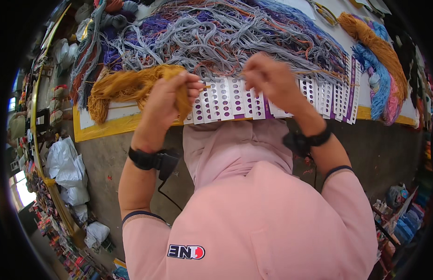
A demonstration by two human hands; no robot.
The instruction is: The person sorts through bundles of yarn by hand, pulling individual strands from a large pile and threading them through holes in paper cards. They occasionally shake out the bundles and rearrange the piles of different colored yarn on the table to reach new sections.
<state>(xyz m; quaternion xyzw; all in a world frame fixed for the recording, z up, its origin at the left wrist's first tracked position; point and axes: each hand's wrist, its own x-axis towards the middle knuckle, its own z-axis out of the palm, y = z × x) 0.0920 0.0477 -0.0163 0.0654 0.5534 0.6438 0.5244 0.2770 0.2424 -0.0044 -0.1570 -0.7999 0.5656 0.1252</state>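
A person in a pink short-sleeved shirt [272, 210] works at a white table with a yellow-taped edge [93, 134] across the upper part of the frame. The left hand [166, 97], left of centre, has its fingers closed around a mustard-yellow skein of yarn [125, 86], part of which drapes down over the palm while the rest lies on the table toward the upper left. The right hand [274, 84], just right of centre, is blurred, its fingers drawn close together; whether they pinch a strand, one cannot tell. Between and below the hands, white cards with columns of dark round holes [225, 100] line the table's near edge. Beyond them spreads a tangled heap of grey, purple and orange yarn [216, 37]. At upper right lie an ochre skein [372, 44] and, beside it, a light-blue skein [379, 86]. Black wristbands circle both wrists, the left one [148, 160] trailing a cable. White plastic bags [67, 165] sit at the left of the frame.
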